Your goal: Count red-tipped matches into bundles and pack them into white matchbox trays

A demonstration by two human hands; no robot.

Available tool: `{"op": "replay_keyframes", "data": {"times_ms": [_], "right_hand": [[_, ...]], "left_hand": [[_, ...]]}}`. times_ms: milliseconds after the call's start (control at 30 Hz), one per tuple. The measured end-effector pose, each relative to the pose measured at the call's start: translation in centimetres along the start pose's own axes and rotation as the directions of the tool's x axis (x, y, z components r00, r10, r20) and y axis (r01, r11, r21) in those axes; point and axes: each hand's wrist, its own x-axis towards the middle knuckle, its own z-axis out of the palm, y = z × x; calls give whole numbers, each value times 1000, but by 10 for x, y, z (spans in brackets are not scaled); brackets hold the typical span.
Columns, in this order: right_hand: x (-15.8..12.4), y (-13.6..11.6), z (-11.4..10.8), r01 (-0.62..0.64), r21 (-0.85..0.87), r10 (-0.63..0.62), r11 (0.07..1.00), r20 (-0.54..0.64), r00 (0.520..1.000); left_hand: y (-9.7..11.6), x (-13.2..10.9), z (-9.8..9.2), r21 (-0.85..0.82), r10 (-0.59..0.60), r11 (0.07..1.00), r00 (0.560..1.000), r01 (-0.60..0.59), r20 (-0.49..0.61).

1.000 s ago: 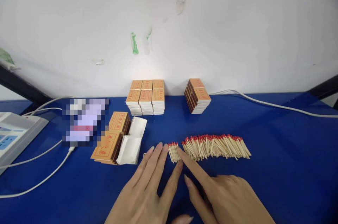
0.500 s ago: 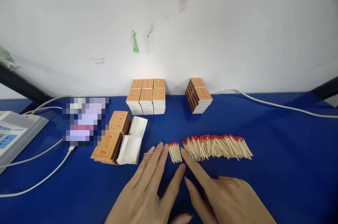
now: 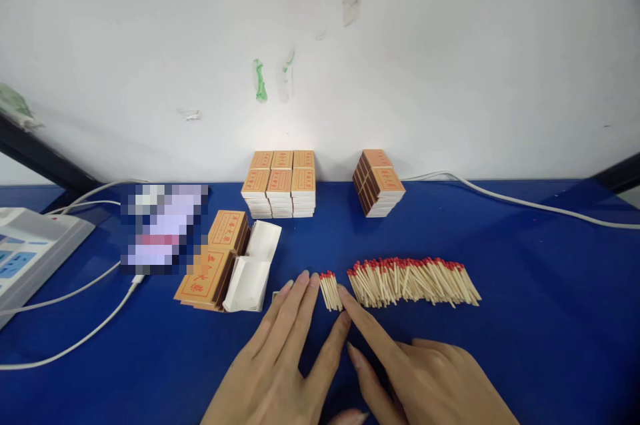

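Note:
A small bunch of red-tipped matches [image 3: 330, 291] lies between my two hands on the blue table. My left hand [image 3: 283, 351] is open, its fingers stretched out along the left side of the bunch and its thumb just below it. From the right, the index finger of my right hand [image 3: 415, 365] presses against the edge of the bunch, the thumb apart and the other fingers mostly hidden. A longer pile of matches [image 3: 415, 281] spreads to the right. Partly covered by my left hand, a small pale edge [image 3: 275, 293] shows beside its fingers.
Left of my hands lie orange matchbox sleeves [image 3: 203, 276] and white inner trays [image 3: 247, 283]. Two stacks of matchboxes, a wide one [image 3: 280, 181] and a narrow one [image 3: 385, 181], stand by the wall. A blurred phone [image 3: 165, 225], white cables [image 3: 510, 201] and a power strip [image 3: 30, 258] lie about.
My right index finger has slid slightly left, squeezing the small bunch narrower. The gap to the longer pile is wider. My left hand stays in place.

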Motion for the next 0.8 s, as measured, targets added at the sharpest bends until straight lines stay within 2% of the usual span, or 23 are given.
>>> {"op": "replay_keyframes", "data": {"times_ms": [267, 633, 800], "right_hand": [[-2, 0, 1, 12, -11, -11, 1000, 14, 1000], [-7, 1, 5, 16, 18, -16, 1000, 36, 999], [-11, 5, 4, -6, 25, 6, 1000, 20, 1000]], "left_hand": [[2, -2, 3, -86, -42, 995, 999, 41, -11], [1, -1, 3, -61, -23, 998, 999, 22, -27], [4, 0, -4, -106, -37, 994, 992, 24, -118]]}}
